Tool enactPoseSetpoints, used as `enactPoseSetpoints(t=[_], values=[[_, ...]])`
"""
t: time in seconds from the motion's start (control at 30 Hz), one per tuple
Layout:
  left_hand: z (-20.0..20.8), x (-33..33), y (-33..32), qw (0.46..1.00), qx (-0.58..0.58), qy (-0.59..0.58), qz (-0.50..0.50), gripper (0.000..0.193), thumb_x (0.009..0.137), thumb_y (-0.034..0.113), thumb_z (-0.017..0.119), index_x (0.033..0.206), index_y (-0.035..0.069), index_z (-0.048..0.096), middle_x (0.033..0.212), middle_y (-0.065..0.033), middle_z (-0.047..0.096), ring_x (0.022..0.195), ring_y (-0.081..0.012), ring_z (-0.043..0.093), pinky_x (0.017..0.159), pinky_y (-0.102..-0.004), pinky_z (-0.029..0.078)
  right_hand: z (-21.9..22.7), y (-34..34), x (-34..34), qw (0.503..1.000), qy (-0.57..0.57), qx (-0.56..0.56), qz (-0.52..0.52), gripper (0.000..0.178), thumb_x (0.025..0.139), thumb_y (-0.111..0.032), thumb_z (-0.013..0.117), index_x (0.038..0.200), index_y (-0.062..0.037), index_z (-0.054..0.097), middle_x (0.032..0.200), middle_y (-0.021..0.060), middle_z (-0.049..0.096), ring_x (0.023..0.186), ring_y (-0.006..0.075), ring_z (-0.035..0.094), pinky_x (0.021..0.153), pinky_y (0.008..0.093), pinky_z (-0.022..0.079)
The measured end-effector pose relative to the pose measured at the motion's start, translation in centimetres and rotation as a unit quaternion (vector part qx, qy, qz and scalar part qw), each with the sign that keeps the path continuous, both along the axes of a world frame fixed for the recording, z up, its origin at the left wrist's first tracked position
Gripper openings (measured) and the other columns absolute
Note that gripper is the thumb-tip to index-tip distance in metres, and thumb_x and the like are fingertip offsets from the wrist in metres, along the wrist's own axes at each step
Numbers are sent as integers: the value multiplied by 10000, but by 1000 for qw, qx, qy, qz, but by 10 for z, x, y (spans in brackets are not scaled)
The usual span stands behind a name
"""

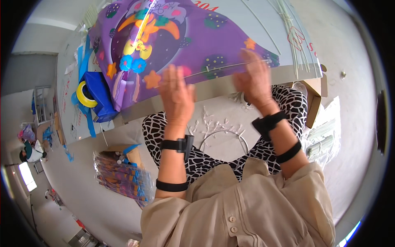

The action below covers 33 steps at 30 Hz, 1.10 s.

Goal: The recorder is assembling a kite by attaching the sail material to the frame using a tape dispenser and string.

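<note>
Kite sail [197,39], purple and printed, is lying spread on the counter [247,29], its lower border running along the near edge. A thin pale rod [224,66] is resting along that border. The left hand [177,94] and the right hand [254,80] are reaching over it from the near edge, the right one closer to the sail's right tip. Fingers on both are extending loosely and are not visibly clamping anything; blur is leaving contact undetermined.

Judgement: the step in hand appears to be settling the rod against the border; even pressure, with both ends kept in line, would be serving it best.

Edges: the border is lying close to the near edge, so strokes should be staying shallow. At left, a blue tape dispenser [101,88] with a yellow tape roll [83,102] is limiting sideways reach; at right, a bundle of rods [294,37] is lying near the sail's tip.
</note>
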<state>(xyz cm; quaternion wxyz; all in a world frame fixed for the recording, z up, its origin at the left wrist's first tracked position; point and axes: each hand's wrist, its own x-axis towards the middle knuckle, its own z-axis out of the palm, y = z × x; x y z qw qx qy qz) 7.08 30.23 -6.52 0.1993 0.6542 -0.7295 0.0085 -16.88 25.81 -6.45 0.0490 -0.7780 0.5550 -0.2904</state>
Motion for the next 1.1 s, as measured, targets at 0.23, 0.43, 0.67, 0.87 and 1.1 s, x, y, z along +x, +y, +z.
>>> enactPoseSetpoints(t=[0.23,0.43,0.67,0.87,1.1], values=[[-6,-6,6,988,122,-84,-46,683,929,409,508,1492,141,229,1551,-147,197,1440,-315,159,1121,-567,154,-11,20,13,984,135,90,68,782,853,-532,558,1466,-121,299,1533,84,257,1429,245,193,1165,468,83],[0,63,21,967,209,-62,128,799,881,437,573,1491,80,201,1542,-186,198,1435,-328,168,1125,-521,186,-11,12,-52,983,142,112,-17,763,869,-496,562,1458,-90,298,1534,112,246,1433,269,178,1166,450,92],[2,65,20,968,210,-32,137,886,840,430,634,1457,-38,204,1509,-256,220,1413,-357,204,1135,-452,215,-6,-41,-103,960,-164,114,-199,395,828,-266,661,1101,11,590,1165,198,569,1141,350,514,962,431,424],[1,77,22,976,178,45,113,816,803,326,682,1416,-49,297,1491,-251,267,1392,-372,244,1131,-443,233,-18,-86,-105,956,-38,70,-283,387,766,-280,718,1055,-37,632,1094,181,581,1085,356,532,936,423,437],[15,90,25,966,147,181,114,470,820,148,638,1241,-31,528,1395,-216,436,1312,-340,393,1097,-393,307,-10,-80,-88,966,-50,65,-246,357,733,-196,712,1046,-47,626,1066,166,584,1067,353,532,919,415,440]])
